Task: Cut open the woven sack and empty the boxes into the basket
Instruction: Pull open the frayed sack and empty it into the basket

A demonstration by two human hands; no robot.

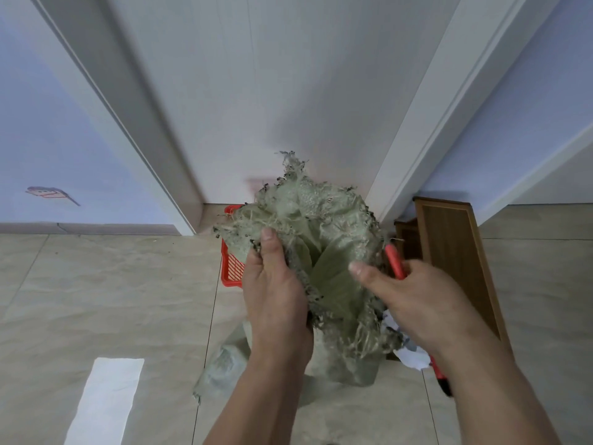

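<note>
The pale green woven sack (324, 252) is held up in front of me, its frayed cut edges spread wide open and its lower part sagging to the floor. My left hand (272, 284) grips the sack's left edge. My right hand (414, 303) holds a red-handled cutting tool (394, 261), and its thumb presses on the sack's right flap. The tool's dark end (442, 380) shows below my wrist. The red plastic basket (231, 268) stands on the floor behind the sack, mostly hidden by it. No boxes can be made out; something white (412, 356) shows below the sack on the right.
A white closed door (272, 107) stands directly ahead. Brown wooden panels (449, 252) lean against the wall on the right. A white strip of paper (106, 399) lies on the tiled floor at lower left.
</note>
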